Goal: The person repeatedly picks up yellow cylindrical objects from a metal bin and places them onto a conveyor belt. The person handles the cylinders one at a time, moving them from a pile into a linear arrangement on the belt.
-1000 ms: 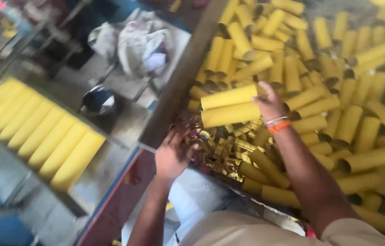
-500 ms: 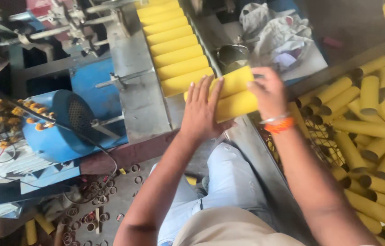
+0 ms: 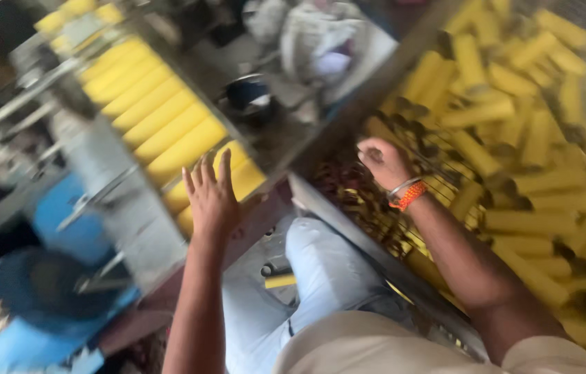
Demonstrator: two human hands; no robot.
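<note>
1. Since half a second ago, both hands have left the pair of yellow cardboard tubes they carried: the left hand (image 3: 211, 197) now lies flat, fingers spread and open, on the near end of the row of long yellow cardboard tubes (image 3: 161, 128), and the right hand (image 3: 383, 161) has swung away to the heap of loose yellow tubes (image 3: 528, 138).
2. That row lies side by side on the grey metal surface (image 3: 126, 215); the tubes under the left palm are the nearest of the row.
3. The right hand's fingers are curled in; blur hides whether they grip anything. An orange and silver wristband (image 3: 407, 194) sits on that wrist.
4. As far as I can judge, the row is well filled, with many tubes still in the heap right of it.
5. Beyond the row's right side stand a dark round bowl (image 3: 250, 97) and a crumpled pale cloth (image 3: 317, 34).
6. Left of the row and nearer sits a blue machine housing (image 3: 36, 298).
7. No labels or signs can be made out.
</note>
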